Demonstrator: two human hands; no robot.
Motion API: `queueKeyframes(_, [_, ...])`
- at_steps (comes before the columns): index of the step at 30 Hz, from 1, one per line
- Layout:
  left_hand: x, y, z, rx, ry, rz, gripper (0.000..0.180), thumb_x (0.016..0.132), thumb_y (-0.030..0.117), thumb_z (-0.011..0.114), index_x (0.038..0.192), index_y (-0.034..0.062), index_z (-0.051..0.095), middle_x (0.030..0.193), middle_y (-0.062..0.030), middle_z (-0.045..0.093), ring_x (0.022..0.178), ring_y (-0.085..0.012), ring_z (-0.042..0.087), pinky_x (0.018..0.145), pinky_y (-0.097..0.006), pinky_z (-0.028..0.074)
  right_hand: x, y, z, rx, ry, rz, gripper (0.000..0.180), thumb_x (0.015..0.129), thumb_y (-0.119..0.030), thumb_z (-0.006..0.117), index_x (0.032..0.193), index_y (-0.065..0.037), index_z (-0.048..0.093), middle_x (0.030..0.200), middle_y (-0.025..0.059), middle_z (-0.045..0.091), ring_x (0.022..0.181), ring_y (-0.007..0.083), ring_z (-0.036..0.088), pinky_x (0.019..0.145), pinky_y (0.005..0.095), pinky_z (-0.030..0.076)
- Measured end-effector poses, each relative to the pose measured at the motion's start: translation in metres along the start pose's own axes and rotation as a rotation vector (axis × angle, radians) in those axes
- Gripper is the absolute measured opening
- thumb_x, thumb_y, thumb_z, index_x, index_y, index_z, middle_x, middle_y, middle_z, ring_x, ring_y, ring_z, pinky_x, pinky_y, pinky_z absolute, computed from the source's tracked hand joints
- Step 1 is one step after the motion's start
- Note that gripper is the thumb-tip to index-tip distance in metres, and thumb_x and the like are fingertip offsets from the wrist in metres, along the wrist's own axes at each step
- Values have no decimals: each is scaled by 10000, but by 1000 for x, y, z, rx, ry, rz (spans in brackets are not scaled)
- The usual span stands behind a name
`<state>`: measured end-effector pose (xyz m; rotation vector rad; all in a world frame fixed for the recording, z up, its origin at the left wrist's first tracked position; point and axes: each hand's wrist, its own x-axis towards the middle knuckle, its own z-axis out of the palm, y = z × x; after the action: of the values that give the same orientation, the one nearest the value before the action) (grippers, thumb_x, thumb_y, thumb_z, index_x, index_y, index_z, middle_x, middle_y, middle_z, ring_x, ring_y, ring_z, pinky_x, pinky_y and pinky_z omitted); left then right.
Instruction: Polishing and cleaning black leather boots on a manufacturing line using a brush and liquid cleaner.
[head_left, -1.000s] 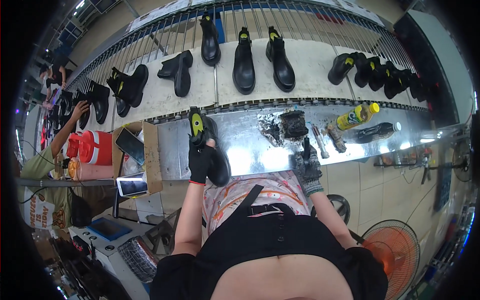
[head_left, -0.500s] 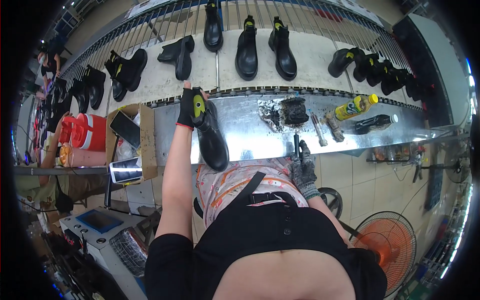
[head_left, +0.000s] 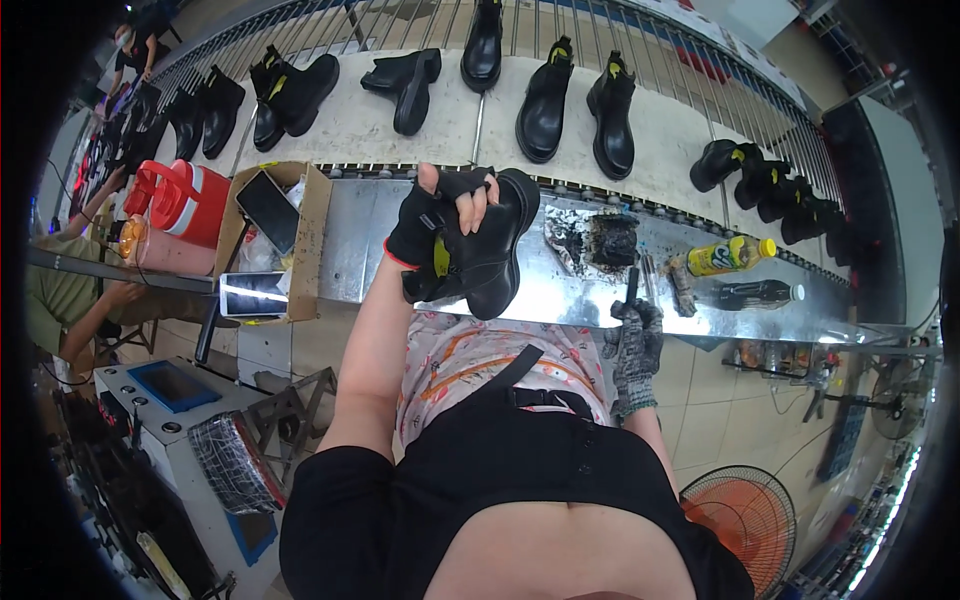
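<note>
My left hand (head_left: pixel 428 222), in a black fingerless glove with a red edge, grips a black ankle boot (head_left: pixel 492 262) over the metal bench. The boot is tilted, with its sole edge to the right and a yellow-green patch showing beside my palm. My right hand (head_left: pixel 636 350), in a grey knitted glove with dark stains, is closed around a thin black stick-like tool (head_left: pixel 632 284) at the bench's front edge. The tool's tip points away from me, near a black-smeared block (head_left: pixel 612 240) on stained paper (head_left: pixel 567 248). What kind of tool it is cannot be made out.
Beyond the bench (head_left: pixel 360 215), a pale conveyor (head_left: pixel 460 130) carries several black boots (head_left: pixel 545 105). Right of the block lie a yellow drink bottle (head_left: pixel 722 256) and a dark bottle (head_left: pixel 750 295). A cardboard box (head_left: pixel 308 240) and red jug (head_left: pixel 195 205) stand left. A fan (head_left: pixel 745 520) is low right.
My left hand has turned the boot onto its side and brought it right, fingers now across its upper. My right hand, still on the tool, sits slightly farther right. The whole view has shifted.
</note>
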<state>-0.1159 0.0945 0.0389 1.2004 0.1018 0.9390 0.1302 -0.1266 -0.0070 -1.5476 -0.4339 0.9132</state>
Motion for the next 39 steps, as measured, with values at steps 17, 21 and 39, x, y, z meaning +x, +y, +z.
queueKeyframes(17, [22, -10, 1, -11, -185, -48, 872, 872, 679, 95, 437, 41, 498, 517, -73, 491, 779, -228, 471, 905, -334, 331, 2, -113, 43, -865, -781, -835, 455, 800, -16, 494, 1254, -40, 499, 1219, 172, 528, 1166, 332, 478, 1010, 404, 361])
queueKeyframes(21, [23, -9, 2, 7, -183, -19, 874, 865, 689, 100, 428, 43, 493, 496, -70, 492, 725, -220, 479, 896, -336, 342, 2, -116, 48, -844, -827, -821, 475, 791, -1, 480, 1263, -51, 497, 1237, 161, 524, 1172, 326, 477, 1021, 405, 353])
queueKeyframes(39, [26, -10, 2, 41, -173, -51, 867, 852, 704, 118, 424, 44, 484, 480, -61, 482, 671, -206, 471, 869, -320, 355, 14, -123, 50, -644, -909, -628, 458, 768, -149, 544, 1220, -71, 542, 1219, 139, 557, 1152, 298, 515, 994, 370, 384])
